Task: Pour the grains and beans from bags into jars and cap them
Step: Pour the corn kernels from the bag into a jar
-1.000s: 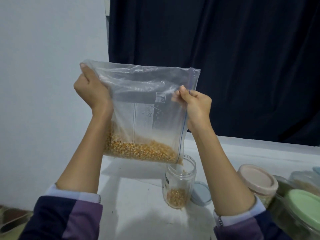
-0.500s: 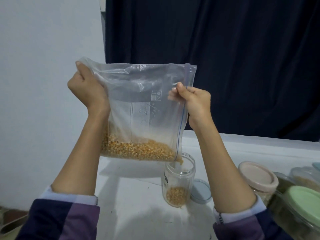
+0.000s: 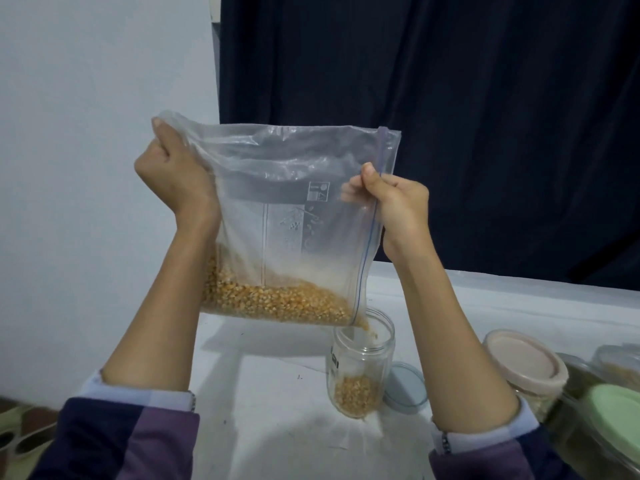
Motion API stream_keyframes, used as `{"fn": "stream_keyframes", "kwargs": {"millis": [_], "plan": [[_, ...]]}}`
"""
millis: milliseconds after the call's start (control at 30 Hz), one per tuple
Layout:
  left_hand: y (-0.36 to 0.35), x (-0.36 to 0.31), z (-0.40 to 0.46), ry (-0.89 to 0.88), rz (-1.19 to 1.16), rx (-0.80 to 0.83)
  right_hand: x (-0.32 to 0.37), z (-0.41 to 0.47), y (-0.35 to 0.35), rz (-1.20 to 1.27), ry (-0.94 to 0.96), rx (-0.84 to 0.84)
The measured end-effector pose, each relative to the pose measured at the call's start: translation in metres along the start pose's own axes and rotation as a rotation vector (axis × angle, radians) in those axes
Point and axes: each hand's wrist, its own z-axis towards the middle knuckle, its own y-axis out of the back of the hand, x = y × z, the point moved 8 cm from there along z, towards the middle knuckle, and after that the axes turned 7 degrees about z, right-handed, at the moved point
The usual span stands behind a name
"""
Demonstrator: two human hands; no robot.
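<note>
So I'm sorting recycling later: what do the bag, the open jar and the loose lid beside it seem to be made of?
Bag: thin clear plastic film, glossy; it creases and shows the kernels through it.
Open jar: clear and rigid with a threaded neck; glass or hard plastic, cannot tell which.
Loose lid: pale blue, slightly translucent, probably plastic.

A clear, glossy plastic bag [image 3: 294, 209] is seen; the jar [image 3: 362, 368] looks transparent and smooth, the curtain [image 3: 485, 116] dark cloth, the table [image 3: 277, 393] matt white.
</note>
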Motion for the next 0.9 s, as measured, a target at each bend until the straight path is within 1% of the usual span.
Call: {"fn": "stream_keyframes", "kwargs": {"millis": [167,267,367,433,533,633,733,833,900], "plan": [[-0.001,-0.003,0.0,-0.011,0.007,0.008,-0.001,0.0,-0.001,-0.007,-0.004,0.008],[-0.004,-0.008,-0.002,-0.031,0.011,0.027,-0.001,0.0,0.0,0.001,0.006,-0.014],[-0.004,-0.013,-0.005,-0.037,0.015,0.024,-0.002,-0.001,-0.003,-0.002,-0.009,0.021],[-0.004,-0.014,-0.006,-0.046,0.02,0.026,-0.002,-0.001,0.0,-0.004,-0.014,0.004],[-0.004,-0.012,-0.008,-0.028,0.016,0.029,-0.004,-0.003,-0.004,-0.046,-0.044,0.064],[-0.004,-0.013,-0.009,-0.026,0.017,0.034,-0.002,-0.003,0.001,-0.008,-0.03,0.018],[-0.003,-0.012,-0.011,-0.015,0.007,0.027,-0.001,-0.003,-0.001,-0.02,-0.036,0.054],[-0.003,-0.012,-0.012,-0.021,0.009,0.029,0.0,-0.002,0.002,-0.015,-0.022,0.029],[-0.002,-0.012,-0.011,-0.016,0.005,0.028,-0.001,-0.002,-0.002,-0.026,-0.036,0.07]]}}
